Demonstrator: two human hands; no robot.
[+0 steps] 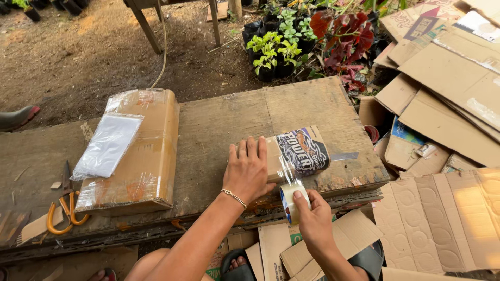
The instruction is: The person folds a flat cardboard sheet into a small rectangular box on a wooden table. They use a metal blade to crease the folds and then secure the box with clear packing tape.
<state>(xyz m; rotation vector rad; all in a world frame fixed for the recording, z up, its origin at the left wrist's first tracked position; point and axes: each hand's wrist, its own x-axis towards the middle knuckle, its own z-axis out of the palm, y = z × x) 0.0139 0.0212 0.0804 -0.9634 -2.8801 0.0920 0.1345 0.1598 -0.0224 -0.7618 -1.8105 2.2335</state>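
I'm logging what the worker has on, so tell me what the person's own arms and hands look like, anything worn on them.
Both arms are bare, with no sleeves showing as far up as the frame reaches, and no gloves. The left hand has a thin metal chain bracelet around its wrist. The right hand shows no watch or band at the wrist. No rings are visible on the fingers of either hand.

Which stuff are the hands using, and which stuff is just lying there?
In use:
left hand pressing the small box
right hand holding the tape roll

Lying about:
big wrapped box
plastic bag
scissors
cardboard pile
potted plants
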